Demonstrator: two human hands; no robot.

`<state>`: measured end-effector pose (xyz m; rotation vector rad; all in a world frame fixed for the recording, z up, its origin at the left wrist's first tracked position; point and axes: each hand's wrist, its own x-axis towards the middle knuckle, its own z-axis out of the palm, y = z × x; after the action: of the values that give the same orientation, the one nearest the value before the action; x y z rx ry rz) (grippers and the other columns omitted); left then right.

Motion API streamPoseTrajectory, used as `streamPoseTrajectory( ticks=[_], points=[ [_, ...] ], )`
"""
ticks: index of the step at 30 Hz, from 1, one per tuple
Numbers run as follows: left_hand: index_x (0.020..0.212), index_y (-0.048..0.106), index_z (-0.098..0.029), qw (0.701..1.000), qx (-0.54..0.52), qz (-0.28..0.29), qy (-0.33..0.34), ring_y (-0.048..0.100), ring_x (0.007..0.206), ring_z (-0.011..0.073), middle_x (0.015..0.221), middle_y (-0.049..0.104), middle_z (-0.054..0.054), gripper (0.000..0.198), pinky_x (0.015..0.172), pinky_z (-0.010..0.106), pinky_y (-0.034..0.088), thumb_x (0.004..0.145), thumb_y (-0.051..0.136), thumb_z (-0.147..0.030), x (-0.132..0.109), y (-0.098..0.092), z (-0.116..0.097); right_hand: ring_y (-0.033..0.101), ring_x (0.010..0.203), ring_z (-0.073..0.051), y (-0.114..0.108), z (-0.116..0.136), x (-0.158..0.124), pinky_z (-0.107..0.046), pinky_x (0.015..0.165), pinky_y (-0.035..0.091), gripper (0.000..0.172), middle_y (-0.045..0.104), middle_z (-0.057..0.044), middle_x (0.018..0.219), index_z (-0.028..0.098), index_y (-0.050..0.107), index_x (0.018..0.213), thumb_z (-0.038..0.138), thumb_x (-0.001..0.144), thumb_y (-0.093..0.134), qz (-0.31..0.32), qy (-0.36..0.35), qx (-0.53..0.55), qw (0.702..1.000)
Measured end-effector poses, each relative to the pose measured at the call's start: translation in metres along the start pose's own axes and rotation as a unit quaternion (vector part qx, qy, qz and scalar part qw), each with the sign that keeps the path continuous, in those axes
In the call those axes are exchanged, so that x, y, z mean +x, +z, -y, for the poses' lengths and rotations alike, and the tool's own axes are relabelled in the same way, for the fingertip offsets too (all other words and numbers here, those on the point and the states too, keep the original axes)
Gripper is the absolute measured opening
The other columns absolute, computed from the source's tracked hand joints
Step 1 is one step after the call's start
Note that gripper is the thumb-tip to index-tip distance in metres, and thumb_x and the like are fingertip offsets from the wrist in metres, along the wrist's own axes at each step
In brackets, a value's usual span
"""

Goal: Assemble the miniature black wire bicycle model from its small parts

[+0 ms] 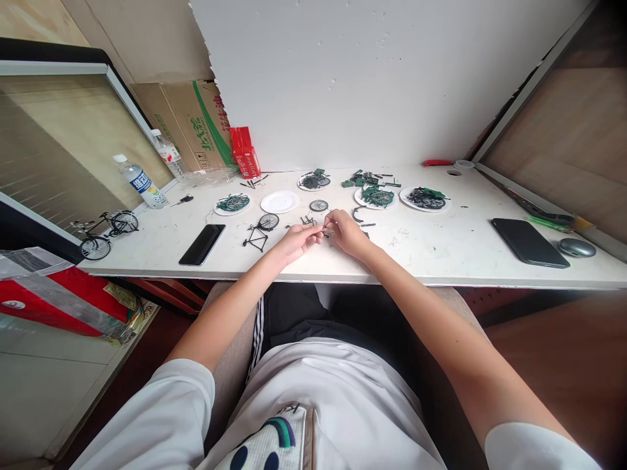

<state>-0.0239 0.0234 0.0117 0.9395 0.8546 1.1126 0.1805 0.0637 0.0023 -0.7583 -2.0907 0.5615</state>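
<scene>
Fingertips nearly meeting, my left hand (pixel 301 243) and my right hand (pixel 345 233) are closed over the front middle of the table. Between them is something too small to make out. Left of my left hand lie a small black model bicycle frame (pixel 256 239) and a spoked wheel (pixel 268 222). A second loose wheel (pixel 319 205) lies just beyond my fingers. Beside my right hand is a curved black part (pixel 358 214), probably a mudguard. Some small dark parts near my fingers are partly hidden by the hands.
Paper plates with dark parts, such as one (pixel 425 206), line the back beside a bare plate (pixel 279 203). An assembled model bicycle (pixel 108 230) and a phone (pixel 202 245) are left; a black phone-like slab (pixel 529 243) and a mouse (pixel 577 247) are right. Bottles (pixel 142 184) stand far left.
</scene>
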Motion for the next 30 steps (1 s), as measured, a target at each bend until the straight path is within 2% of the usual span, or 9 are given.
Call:
streamPoseTrajectory(
  ticks=[4,8,13,17,20,23,27,30],
  points=[
    [0.081,0.079,-0.010,1.000,-0.011,-0.007,-0.003,0.062,0.070,0.0071,0.079,0.072,0.004,0.017,0.064,0.019,0.047,0.089,0.089,-0.021,-0.003,0.004,-0.004,0.059,0.096,-0.027,0.000,0.002,0.001,-0.042,0.088,0.048,0.011,0.068,-0.008,0.099,0.026,0.057,0.099,0.018,0.100,0.049,-0.021,-0.010,-0.010,1.000],
    [0.083,0.079,-0.011,1.000,-0.017,-0.019,-0.009,0.061,0.069,0.0067,0.078,0.071,0.004,0.014,0.064,0.019,0.047,0.088,0.089,-0.019,-0.005,0.006,-0.007,0.062,0.099,-0.029,-0.002,0.007,0.003,-0.046,0.096,0.049,0.014,0.072,-0.009,0.098,0.027,0.061,0.098,0.030,0.107,0.051,-0.031,0.003,0.005,1.000],
    [0.085,0.081,-0.010,0.999,-0.020,-0.027,-0.013,0.061,0.069,0.0065,0.078,0.071,0.003,0.013,0.064,0.020,0.047,0.088,0.089,-0.019,-0.005,0.006,-0.007,0.065,0.103,-0.031,-0.005,0.011,0.002,-0.050,0.100,0.051,0.020,0.076,-0.010,0.101,0.028,0.068,0.099,0.041,0.108,0.057,-0.032,0.025,0.032,0.999],
    [0.088,0.082,-0.009,0.999,-0.022,-0.029,-0.014,0.062,0.069,0.0063,0.079,0.071,0.004,0.012,0.065,0.020,0.048,0.089,0.089,-0.018,-0.002,0.004,-0.005,0.066,0.106,-0.031,-0.009,0.009,0.004,-0.051,0.101,0.053,0.025,0.076,-0.012,0.109,0.026,0.073,0.108,0.047,0.108,0.059,-0.034,0.028,0.038,0.998],
    [0.092,0.083,-0.009,1.000,-0.018,-0.019,-0.012,0.063,0.071,0.0065,0.081,0.072,0.005,0.013,0.066,0.019,0.049,0.090,0.089,-0.020,0.000,0.002,-0.002,0.065,0.108,-0.033,-0.022,0.004,0.007,-0.053,0.103,0.052,0.026,0.076,-0.014,0.112,0.025,0.075,0.112,0.044,0.107,0.059,-0.024,0.019,0.019,0.999],
    [0.092,0.084,-0.009,1.000,-0.010,-0.008,-0.007,0.063,0.073,0.0068,0.088,0.076,0.007,0.014,0.066,0.018,0.049,0.089,0.089,-0.022,0.002,-0.002,0.001,0.063,0.105,-0.034,-0.046,-0.006,0.010,-0.053,0.101,0.051,0.026,0.076,-0.015,0.107,0.024,0.080,0.106,0.035,0.107,0.057,0.006,0.010,-0.036,0.999],
    [0.090,0.084,-0.009,1.000,-0.008,0.003,-0.007,0.065,0.076,0.0070,0.095,0.078,0.011,0.014,0.067,0.017,0.050,0.090,0.089,-0.022,0.006,-0.007,0.004,0.061,0.104,-0.035,-0.078,-0.023,0.008,-0.052,0.099,0.050,0.018,0.073,-0.015,0.099,0.023,0.085,0.093,0.031,0.099,0.069,0.052,0.044,-0.112,0.991],
    [0.093,0.085,-0.009,1.000,-0.007,-0.001,-0.010,0.065,0.077,0.0070,0.097,0.079,0.011,0.014,0.068,0.017,0.051,0.090,0.088,-0.023,0.007,-0.008,0.005,0.060,0.102,-0.035,-0.093,-0.034,0.003,-0.051,0.097,0.051,0.017,0.073,-0.014,0.097,0.025,0.086,0.091,0.033,0.098,0.073,0.066,0.056,-0.129,0.988]
  ],
)
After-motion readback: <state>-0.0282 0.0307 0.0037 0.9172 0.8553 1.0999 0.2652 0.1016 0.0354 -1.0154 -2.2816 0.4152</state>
